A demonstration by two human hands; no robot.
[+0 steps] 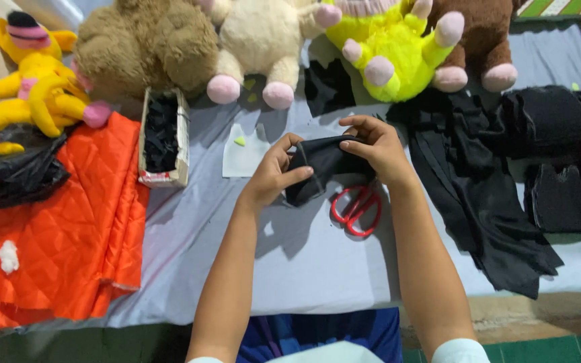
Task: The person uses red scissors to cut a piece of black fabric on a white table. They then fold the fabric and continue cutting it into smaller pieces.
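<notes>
Both hands close on one piece of black fabric (324, 165), held just above the tabletop (304, 262) near its middle. From the head view, the left hand (274, 176) pinches the cloth's left edge, thumb across the front and fingers curled behind; the right hand (374, 144) clamps the upper right edge, fingertips bent down over the fold. The fabric hangs between the two grips and sags toward the left wrist.

Just below the cloth, a pair of red-handled scissors (356, 210) lies on the grey tabletop, its blades hidden under the fabric. Left of the hands lies a pale cut pattern piece (243, 156) with a small green scrap on it, and beside that a narrow cardboard box (163, 138) filled with black scraps. Orange quilted fabric (68, 228) spreads over the tabletop's left side (one tuft of white stuffing sits on it), with a black plastic bag (11, 171) touching its upper edge.

Along the far edge sits a row of plush toys: a yellow one with a black hat (31, 81), a brown one (146, 44), a cream one with pink feet (260, 40), a bright yellow-green one (388, 50) and a dark brown one (482, 40). More black cloth (499, 222) lies piled to the right of the hands, one length trailing toward the near edge.
</notes>
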